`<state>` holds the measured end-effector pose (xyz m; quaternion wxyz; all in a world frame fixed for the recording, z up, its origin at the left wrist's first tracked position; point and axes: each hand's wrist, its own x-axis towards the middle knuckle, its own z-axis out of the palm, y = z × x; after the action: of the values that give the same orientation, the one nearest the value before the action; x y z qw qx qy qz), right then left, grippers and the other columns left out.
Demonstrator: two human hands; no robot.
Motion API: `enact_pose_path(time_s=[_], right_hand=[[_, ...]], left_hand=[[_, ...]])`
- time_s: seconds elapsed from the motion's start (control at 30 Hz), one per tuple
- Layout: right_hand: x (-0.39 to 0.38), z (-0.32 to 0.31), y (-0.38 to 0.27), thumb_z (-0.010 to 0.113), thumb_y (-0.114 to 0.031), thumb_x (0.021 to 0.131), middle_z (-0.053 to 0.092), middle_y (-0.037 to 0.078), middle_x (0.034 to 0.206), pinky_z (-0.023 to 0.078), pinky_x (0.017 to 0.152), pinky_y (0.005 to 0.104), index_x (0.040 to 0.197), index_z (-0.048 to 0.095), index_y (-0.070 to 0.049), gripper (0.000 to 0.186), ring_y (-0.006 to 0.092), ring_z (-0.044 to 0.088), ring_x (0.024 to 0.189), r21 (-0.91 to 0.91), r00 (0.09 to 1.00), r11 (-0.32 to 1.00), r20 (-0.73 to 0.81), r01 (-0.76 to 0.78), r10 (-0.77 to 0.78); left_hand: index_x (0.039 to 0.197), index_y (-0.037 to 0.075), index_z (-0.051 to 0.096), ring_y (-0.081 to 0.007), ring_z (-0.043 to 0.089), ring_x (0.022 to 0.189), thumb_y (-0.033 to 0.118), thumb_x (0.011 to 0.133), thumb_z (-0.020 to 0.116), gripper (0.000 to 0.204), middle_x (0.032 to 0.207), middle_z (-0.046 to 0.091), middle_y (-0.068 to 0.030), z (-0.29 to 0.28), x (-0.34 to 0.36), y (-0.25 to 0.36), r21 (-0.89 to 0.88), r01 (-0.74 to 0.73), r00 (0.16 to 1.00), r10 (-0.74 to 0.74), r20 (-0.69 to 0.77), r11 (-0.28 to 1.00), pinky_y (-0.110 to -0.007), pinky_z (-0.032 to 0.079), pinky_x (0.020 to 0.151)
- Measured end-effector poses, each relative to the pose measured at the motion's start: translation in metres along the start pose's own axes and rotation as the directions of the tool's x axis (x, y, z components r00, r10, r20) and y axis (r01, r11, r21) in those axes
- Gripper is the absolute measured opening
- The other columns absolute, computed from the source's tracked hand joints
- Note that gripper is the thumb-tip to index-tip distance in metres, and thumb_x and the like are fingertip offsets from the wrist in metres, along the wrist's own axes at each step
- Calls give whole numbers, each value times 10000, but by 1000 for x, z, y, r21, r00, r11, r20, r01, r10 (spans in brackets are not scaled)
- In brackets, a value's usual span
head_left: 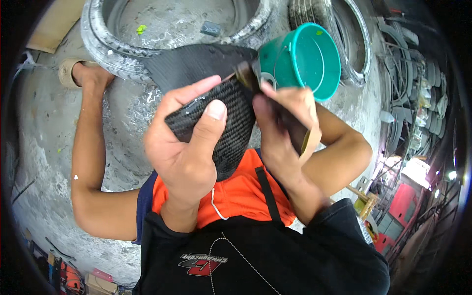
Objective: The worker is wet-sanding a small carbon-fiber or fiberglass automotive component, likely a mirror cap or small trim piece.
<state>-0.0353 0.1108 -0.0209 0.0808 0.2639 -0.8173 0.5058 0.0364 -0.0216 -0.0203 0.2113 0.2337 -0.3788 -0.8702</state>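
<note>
A curved black carbon-fibre panel, glossy and woven in pattern, is held up over my lap. My left hand grips its left side, with the thumb on the near face and the fingers behind. A dark, wing-shaped stretch spreads out beyond it; whether it is the same piece I cannot tell. Closed around a folded sheet of brown-backed sandpaper, my right hand is at the panel's upper right edge. That hand is slightly blurred, and its fingertips are partly hidden by the sheet.
Just beyond my right hand a green bucket tilts on the wet grey floor. Tyres lie at the far side, with a small dark block inside one. Racks of curved parts line the right.
</note>
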Motion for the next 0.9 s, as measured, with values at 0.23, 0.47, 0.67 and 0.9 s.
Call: enact_pose_path(time_s=[0.23, 0.47, 0.67, 0.9], right_hand=[[16, 0, -4, 764, 127, 690, 604, 86, 835, 456, 684, 297, 1105, 740, -2, 435, 204, 576, 757, -113, 993, 989, 88, 91, -82], [10, -1, 6, 747, 113, 831, 597, 53, 822, 408, 615, 241, 1099, 730, -1, 292, 115, 522, 678, -152, 989, 979, 74, 138, -128], [-8, -7, 13, 749, 109, 825, 600, 51, 828, 456, 713, 268, 1058, 734, 0, 258, 140, 558, 748, -95, 993, 990, 65, 105, -99], [78, -37, -50, 783, -86, 871, 719, 69, 956, 534, 777, 268, 1034, 733, 16, 198, 160, 676, 823, -219, 979, 957, 33, -188, 200]], left_hand=[[1205, -67, 625, -61, 622, 836, 4, 962, 645, 253, 973, 693, -54, 8, -3, 1, -34, -35, 999, 34, -31, 999, -214, 513, 765], [1209, -69, 609, -77, 641, 871, 0, 967, 642, 254, 1034, 709, -85, 6, 3, -7, 107, -120, 993, 118, 24, 987, -223, 527, 792], [1185, -61, 634, -66, 629, 849, -5, 957, 644, 235, 994, 704, -76, 6, 5, -11, 143, -116, 993, 112, 38, 983, -220, 517, 776], [1174, -92, 635, -105, 663, 890, 26, 917, 697, 290, 1029, 717, -117, 1, 1, 0, -45, 16, 995, -11, 97, 999, -239, 522, 828]])
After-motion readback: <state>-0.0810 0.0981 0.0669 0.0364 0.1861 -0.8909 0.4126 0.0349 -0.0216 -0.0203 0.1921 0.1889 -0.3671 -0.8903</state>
